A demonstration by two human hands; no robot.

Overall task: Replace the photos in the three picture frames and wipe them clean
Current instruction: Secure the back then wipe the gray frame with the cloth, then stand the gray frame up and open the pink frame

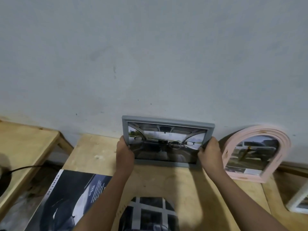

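A grey rectangular picture frame [166, 120] with a car-interior photo stands upright at the back of the wooden table [93, 152], close to the wall. My left hand [124, 153] grips its left edge and my right hand [210, 153] grips its right edge. A pink arched frame [281, 140] holding a car photo leans on the wall just to the right. The corner of a white frame [298, 201] lies at the far right edge.
A dark car brochure [66, 200] lies on the table's left front. A black-and-grey checked cloth [148, 212] sits between my forearms. A second wooden table [25, 144] stands at the left, with a black cable [23, 168] beside it. The grey wall [150, 55] fills the back.
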